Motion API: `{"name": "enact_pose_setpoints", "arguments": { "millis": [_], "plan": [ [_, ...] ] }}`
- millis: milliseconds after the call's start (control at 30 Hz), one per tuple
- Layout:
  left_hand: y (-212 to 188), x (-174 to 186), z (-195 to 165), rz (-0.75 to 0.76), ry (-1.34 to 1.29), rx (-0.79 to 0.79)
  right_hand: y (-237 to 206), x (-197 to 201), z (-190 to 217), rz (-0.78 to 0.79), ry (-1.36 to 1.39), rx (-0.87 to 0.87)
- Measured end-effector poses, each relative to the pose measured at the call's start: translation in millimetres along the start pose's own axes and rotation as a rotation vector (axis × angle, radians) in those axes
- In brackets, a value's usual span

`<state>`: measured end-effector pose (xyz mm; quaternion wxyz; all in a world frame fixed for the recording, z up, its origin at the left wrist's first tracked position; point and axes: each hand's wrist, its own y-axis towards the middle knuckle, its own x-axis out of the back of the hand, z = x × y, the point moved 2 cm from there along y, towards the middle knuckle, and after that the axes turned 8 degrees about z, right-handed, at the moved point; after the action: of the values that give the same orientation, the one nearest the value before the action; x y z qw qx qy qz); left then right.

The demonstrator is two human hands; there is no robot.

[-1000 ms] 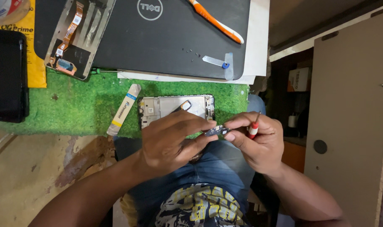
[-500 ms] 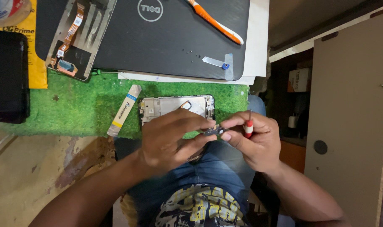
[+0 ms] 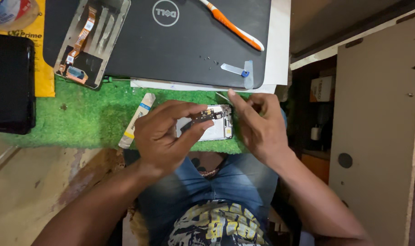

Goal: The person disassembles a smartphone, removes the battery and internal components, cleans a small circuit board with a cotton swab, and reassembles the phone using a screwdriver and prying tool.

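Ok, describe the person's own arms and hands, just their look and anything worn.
Both forearms are bare, with no sleeves in view. The left hand and right hand wear no gloves; no rings, watch or bands are visible. Fingernails look short.
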<state>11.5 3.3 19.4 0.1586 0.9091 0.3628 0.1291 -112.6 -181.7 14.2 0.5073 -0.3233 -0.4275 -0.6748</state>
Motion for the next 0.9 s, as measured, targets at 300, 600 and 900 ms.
{"name": "enact_pose_setpoints", "arguments": {
  "millis": [300, 600, 900],
  "plan": [
    [1, -7, 4, 0.034, 0.006, 0.011, 6, 6, 1, -0.159, -0.094, -0.039],
    [1, -14, 3, 0.058, 0.018, 0.038, 21, 2, 1, -0.093, -0.501, 0.048],
    [0, -18, 0, 0.107, 0.059, -0.001, 5, 16, -7, -0.309, -0.123, 0.074]
  ]
}}
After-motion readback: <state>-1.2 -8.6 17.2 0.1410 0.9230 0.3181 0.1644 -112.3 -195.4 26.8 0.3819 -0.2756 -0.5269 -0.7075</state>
